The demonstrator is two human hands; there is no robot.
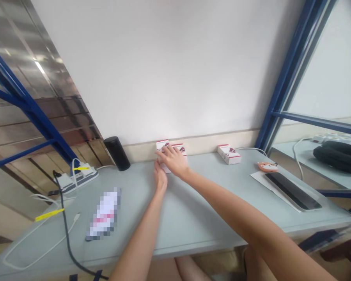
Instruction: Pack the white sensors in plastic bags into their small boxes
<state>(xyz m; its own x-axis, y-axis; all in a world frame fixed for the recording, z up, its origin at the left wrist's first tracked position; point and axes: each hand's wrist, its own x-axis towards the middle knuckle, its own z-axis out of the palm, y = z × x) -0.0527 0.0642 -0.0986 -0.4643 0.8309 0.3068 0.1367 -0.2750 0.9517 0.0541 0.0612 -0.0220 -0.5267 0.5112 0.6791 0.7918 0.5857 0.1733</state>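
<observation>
At the back of the table, by the wall, small white-and-red cardboard boxes stand close together. One box [163, 143] shows its top behind my fingers, and another box [181, 149] shows to the right of them. My right hand [174, 160] lies over the front of the boxes, its fingers bent around a box. Low on the left side, my left hand [160, 176] presses against the same box, with its fingertips partly hidden. A white lower face [165, 168] of that box shows between the hands.
Further right lies another white-and-red box [229, 154]. A black cylinder [117, 153] stands at the back left. Power strips [80, 180] and cables spread over the left side, near a blurred-out packet [104, 214]. On the right are a phone [292, 190], paper and an orange-and-white object [267, 167].
</observation>
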